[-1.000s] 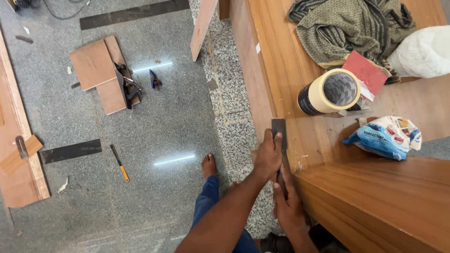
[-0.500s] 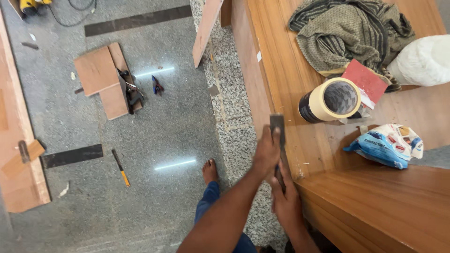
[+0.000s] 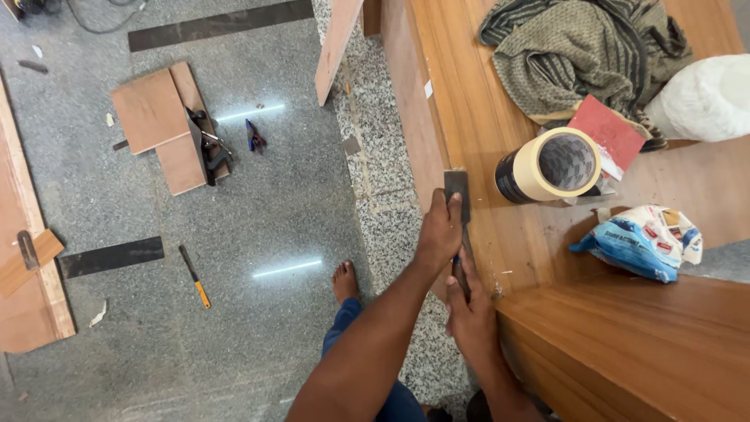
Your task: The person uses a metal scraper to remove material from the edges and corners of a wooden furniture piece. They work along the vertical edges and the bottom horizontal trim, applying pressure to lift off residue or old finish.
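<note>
We clench both hands on a flat dark file: left hand (image 3: 439, 233) near the blade, right hand (image 3: 469, 309) on the handle, pressing the file (image 3: 458, 187) against the wooden surface's (image 3: 484, 133) edge, beside a tape roll (image 3: 548, 166).

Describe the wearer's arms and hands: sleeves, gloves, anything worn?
Both forearms are bare, with no sleeves in view. The left hand and right hand wear no gloves; no rings, watch or bands are visible. Fingers are uncovered. Blue trousers show below, above a bare foot.
</note>
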